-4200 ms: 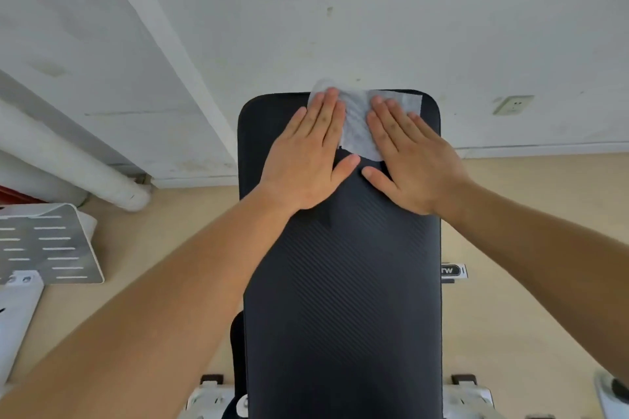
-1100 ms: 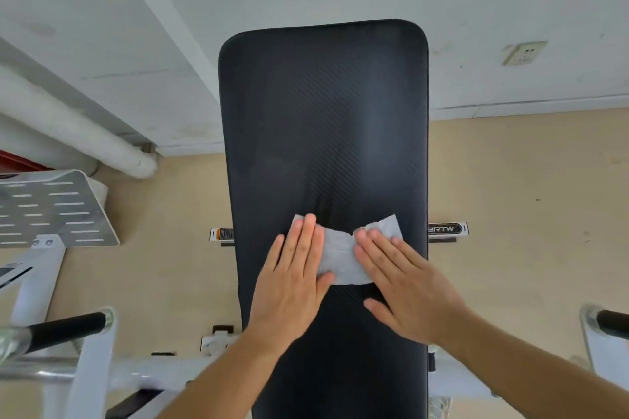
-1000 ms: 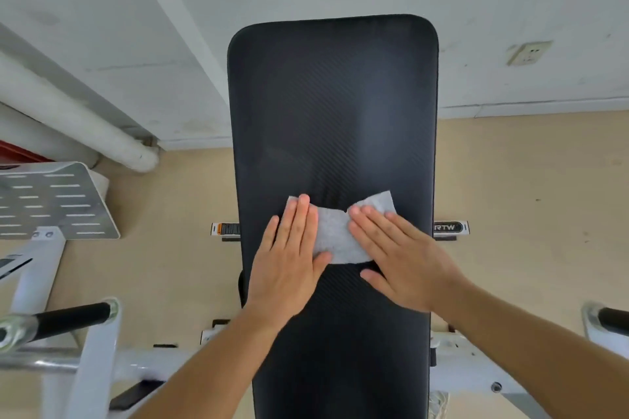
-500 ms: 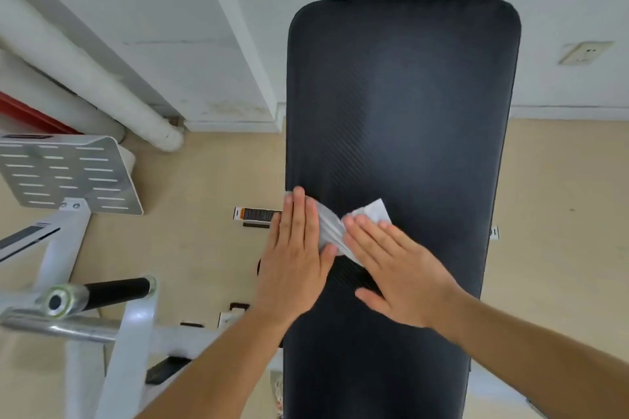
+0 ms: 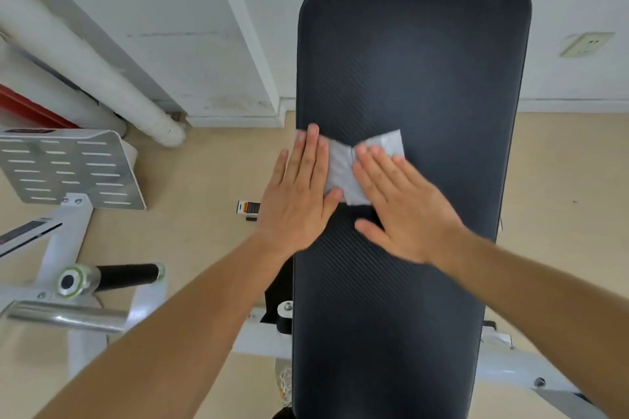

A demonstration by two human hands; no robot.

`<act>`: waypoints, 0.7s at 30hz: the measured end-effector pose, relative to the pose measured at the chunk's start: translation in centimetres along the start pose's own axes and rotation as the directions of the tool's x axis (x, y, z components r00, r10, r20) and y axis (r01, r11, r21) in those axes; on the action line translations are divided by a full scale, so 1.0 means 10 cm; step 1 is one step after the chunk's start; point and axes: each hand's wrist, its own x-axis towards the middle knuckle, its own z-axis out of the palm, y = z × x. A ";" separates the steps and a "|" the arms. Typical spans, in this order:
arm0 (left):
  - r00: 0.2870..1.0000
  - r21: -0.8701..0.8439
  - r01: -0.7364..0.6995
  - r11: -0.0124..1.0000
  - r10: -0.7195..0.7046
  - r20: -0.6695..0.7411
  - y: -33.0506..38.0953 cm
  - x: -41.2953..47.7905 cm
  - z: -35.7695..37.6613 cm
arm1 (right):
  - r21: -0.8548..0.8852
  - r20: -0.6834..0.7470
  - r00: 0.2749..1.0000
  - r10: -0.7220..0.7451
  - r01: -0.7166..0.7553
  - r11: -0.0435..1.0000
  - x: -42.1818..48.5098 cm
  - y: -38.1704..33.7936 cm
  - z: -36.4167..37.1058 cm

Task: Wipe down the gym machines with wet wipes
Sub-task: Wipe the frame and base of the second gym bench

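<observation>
Right now, the wet wipe (image 5: 342, 173): lies flat but creased on the black bench pad (image 5: 408, 61), at the pad's left edge about midway along its length; both ends are trapped under fingers and the middle shows between the hands
Left hand (image 5: 299, 194): flat, fingers straight and close together, pressing the wipe's left end; it sits over the pad's left edge with its outer side hanging past it, likely so the wipe reaches the rim
Right hand (image 5: 401, 207): also flat, fingers straight and slightly fanned, thumb out to the left, pressing the wipe's right end further in on the pad; neither hand pinches anything
Why two palms: flat pressure from both sides probably keeps the thin sheet stretched and in full contact, so it does not bunch as it slides
Pad: long and ribbed, running from near to far toward the wall; the wipe covers none of its far half or right strip
Step in hand: judged a wiping pass along the left strip; whether other strips are done cannot be told
Surroundings: white machine frame (image 5: 255, 337), black-grip handle (image 5: 126, 277) near left, perforated metal plate (image 5: 68, 167) left, white pipe (image 5: 95, 71) far left, none of them touched
</observation>
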 end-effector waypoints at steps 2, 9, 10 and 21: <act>0.999 -0.008 0.007 1.000 -0.007 0.037 0.15 -0.50 0.23 | 0.031 0.064 0.995 -0.076 0.074 0.997 -0.44 -0.24 0.25; 0.998 0.046 0.057 0.997 -0.057 0.005 0.43 -0.65 0.39 | -0.006 0.009 0.995 -0.094 0.095 0.996 -0.54 0.00 0.34; 0.998 0.054 0.062 0.997 -0.061 -0.022 0.42 -0.47 0.32 | -0.020 -0.002 0.999 -0.037 0.037 0.999 -0.41 0.16 0.24; 0.997 0.016 -0.082 0.997 0.082 0.014 0.84 -0.57 0.42 | 0.056 0.013 0.990 0.138 -0.139 0.989 -1.18 -0.12 0.57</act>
